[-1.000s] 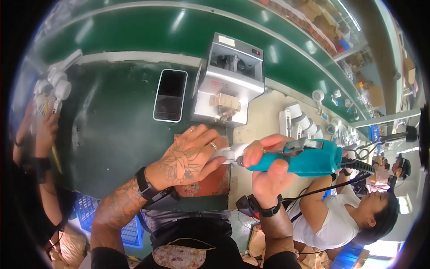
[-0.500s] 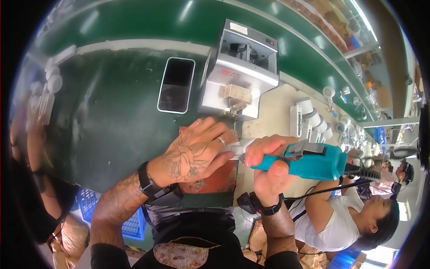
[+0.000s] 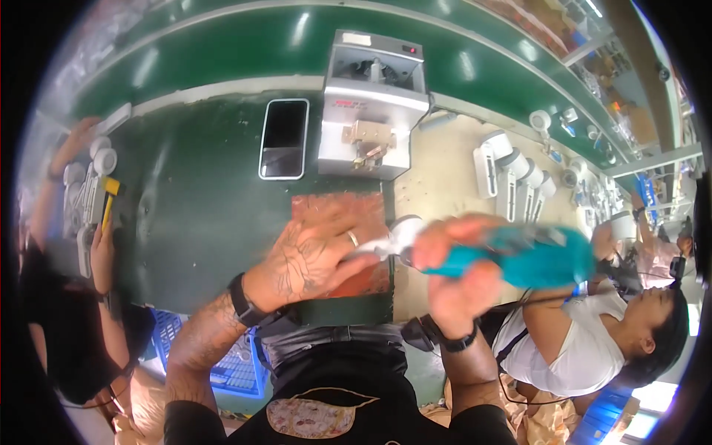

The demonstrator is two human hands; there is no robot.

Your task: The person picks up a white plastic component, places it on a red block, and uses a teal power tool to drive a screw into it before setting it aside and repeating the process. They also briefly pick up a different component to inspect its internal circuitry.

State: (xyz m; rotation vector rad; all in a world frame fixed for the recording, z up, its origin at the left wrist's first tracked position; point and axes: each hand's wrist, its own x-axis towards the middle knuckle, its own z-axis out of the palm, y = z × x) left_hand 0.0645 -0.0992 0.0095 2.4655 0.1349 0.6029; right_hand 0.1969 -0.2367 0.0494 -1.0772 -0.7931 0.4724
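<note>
My left hand (image 3: pixel 308 259) is closed on a white plastic part (image 3: pixel 405 233) with a rounded end, held above a reddish-brown mat (image 3: pixel 337 204). In my right hand (image 3: pixel 467 278) is a teal electric screwdriver (image 3: pixel 545 258), lying almost level with its nose toward the white part. Motion blurs this hand and the tool. The dark tip of the screwdriver is at or very near the part; whether it touches I cannot tell. My left fingers hide much of the part.
Beyond the mat stands a grey metal machine (image 3: pixel 367 107), with a phone (image 3: pixel 285 139) to its left. Several white lamp-like assemblies (image 3: pixel 512 174) lie at the right. A co-worker sits at each side; the left one holds a yellow-headed tool (image 3: pixel 110 193). A blue crate (image 3: pixel 222 371) is below the bench.
The view has shifted, so the machine appears further left. The white part has turned, showing its rounded end. My right hand and the screwdriver have moved slightly right.
</note>
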